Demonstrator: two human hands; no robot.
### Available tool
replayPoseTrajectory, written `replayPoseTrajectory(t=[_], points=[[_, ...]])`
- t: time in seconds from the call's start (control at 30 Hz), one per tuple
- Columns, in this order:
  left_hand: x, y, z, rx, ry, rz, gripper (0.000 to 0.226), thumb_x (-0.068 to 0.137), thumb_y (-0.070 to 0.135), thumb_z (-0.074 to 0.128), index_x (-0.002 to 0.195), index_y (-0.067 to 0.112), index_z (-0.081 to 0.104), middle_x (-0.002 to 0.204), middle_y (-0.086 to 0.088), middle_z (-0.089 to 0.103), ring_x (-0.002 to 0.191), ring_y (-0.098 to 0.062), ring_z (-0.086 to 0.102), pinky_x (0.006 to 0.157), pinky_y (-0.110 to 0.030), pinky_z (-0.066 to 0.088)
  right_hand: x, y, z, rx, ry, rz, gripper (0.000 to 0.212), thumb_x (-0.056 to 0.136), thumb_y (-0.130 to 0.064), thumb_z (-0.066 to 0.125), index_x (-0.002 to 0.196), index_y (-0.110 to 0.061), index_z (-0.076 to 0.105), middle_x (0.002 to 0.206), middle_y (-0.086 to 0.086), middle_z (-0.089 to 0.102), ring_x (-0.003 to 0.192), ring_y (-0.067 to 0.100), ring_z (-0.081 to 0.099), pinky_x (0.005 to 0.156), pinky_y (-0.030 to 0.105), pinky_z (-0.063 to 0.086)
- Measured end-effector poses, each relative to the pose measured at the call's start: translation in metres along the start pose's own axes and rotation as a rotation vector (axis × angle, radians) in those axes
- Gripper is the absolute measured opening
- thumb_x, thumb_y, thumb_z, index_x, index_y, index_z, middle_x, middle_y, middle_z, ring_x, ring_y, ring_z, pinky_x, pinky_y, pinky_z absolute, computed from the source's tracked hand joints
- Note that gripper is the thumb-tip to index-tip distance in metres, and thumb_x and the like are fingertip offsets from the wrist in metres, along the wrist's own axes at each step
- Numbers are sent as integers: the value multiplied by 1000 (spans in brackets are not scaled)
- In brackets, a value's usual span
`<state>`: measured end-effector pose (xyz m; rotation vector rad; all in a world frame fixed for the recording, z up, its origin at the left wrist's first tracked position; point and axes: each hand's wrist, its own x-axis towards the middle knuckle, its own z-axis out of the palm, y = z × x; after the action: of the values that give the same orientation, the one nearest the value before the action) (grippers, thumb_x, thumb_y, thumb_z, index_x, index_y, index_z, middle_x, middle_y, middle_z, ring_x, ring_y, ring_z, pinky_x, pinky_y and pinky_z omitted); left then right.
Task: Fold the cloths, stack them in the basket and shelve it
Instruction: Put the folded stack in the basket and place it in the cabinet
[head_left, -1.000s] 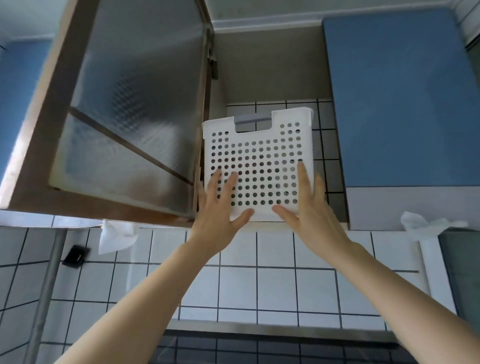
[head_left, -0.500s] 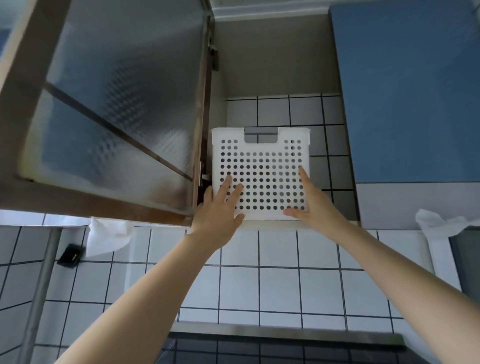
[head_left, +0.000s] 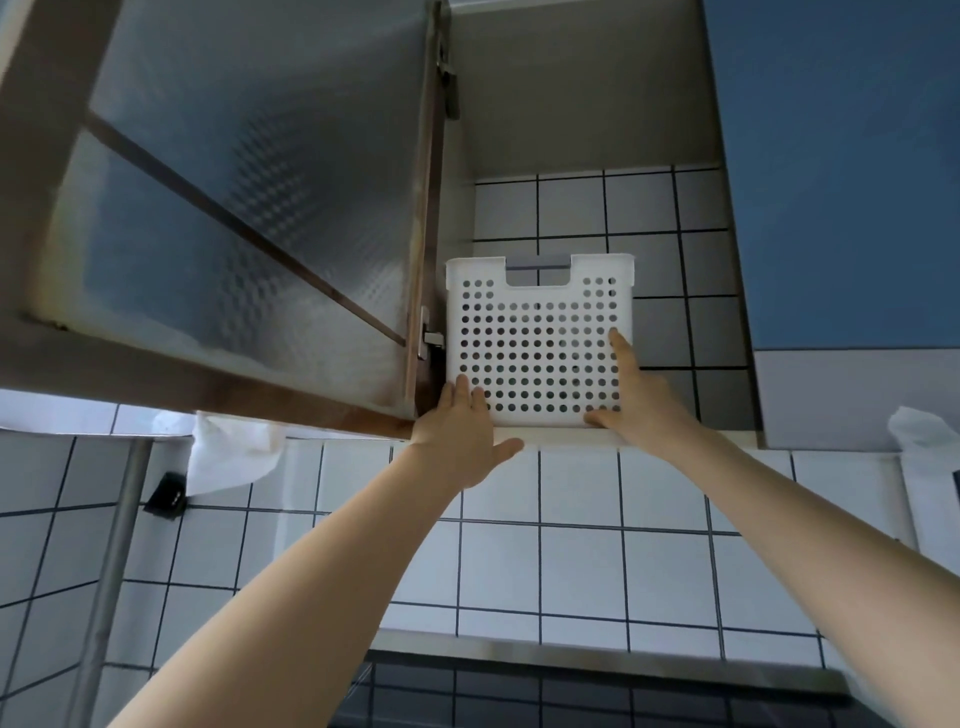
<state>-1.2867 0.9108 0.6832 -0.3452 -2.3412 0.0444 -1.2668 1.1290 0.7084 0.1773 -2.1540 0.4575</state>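
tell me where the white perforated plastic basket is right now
In the head view, the white perforated plastic basket stands inside the open wall cabinet, left of centre beside the open frosted-glass door, with both hands on its front.

You have a single view, from the camera on your head, so no second view shares any of the scene. It tilts steeply upward from below the wall cabinet, facing the tiled wall (head_left: 571, 561). Your forearms run up from the bottom edge into the middle of the frame. The open cabinet door (head_left: 249, 208) looms close at upper left, the white basket (head_left: 540, 343) sits mid-frame, and the wide lens bends lines near the edges.
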Motion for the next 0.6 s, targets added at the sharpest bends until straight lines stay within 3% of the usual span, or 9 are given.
replayPoseTrajectory(t=[0.1,0.2,0.33,0.5,0.6], points=[[3,3,5,18,-40,-10,95,88,70,30,150,5,-2,159,-14,-8,147,-28,-4,111,-44,30,-1,2,2,-45,15,19,107,82,-30,73,149,-35,-11,120,9,61,83,20,63,73,28,52],[1,0,8,23,-78,-9,99,86,70,35,150,7,-7,158,-12,-13,147,-27,-5,114,-45,28,-5,0,3,-112,49,63,99,86,-38,67,146,-42,-11,105,9,66,73,21,64,70,38,57],[-7,-5,7,-122,-34,21,82,92,58,39,151,9,8,160,-7,-4,147,-22,-8,117,-43,20,-29,-16,5,-197,35,68,64,100,-33,40,152,-27,2,94,8,63,70,21,57,62,32,51],[-86,17,16,-444,252,142,57,96,37,44,148,23,24,159,5,13,147,-10,1,112,-35,28,-85,-43,-5,-278,28,-94,52,97,-25,44,142,-4,29,130,15,51,114,29,53,92,39,48],[-125,16,10,-680,403,60,42,95,29,48,136,25,43,144,5,43,132,-10,39,99,-24,41,-113,-67,-22,-253,73,-242,45,96,-21,45,138,-8,37,129,10,53,116,25,49,92,33,46]])
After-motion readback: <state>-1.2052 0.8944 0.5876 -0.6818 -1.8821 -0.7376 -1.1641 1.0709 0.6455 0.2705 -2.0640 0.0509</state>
